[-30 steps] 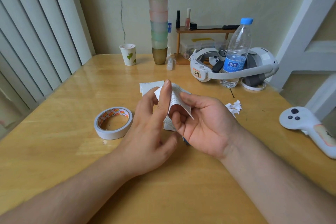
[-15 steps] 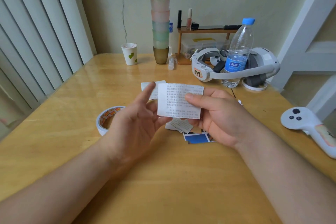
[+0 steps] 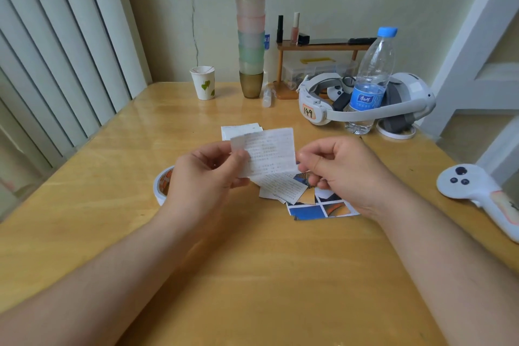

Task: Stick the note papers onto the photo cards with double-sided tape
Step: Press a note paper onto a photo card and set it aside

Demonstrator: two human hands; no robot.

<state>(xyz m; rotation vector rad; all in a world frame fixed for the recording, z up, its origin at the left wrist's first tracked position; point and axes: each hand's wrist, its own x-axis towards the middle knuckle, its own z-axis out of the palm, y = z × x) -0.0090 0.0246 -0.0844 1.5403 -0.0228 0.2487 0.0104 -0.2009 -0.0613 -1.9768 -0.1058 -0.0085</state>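
A white note paper with printed text is held up above the table between both hands. My left hand pinches a small white tape backing strip at the note's upper left corner. My right hand pinches the note's right edge. Under the hands lie more note papers on top of blue and orange photo cards. Another note paper lies flat behind. The roll of double-sided tape sits on the table, mostly hidden behind my left hand.
At the back stand a paper cup, a tall stack of coloured cups, a small wooden shelf, a water bottle and a white headset. A white controller lies at the right table edge.
My left hand moved from beside the note to its upper left corner and now pinches the backing strip. My right hand shifted from the note's front to its right edge, uncovering the photo cards.
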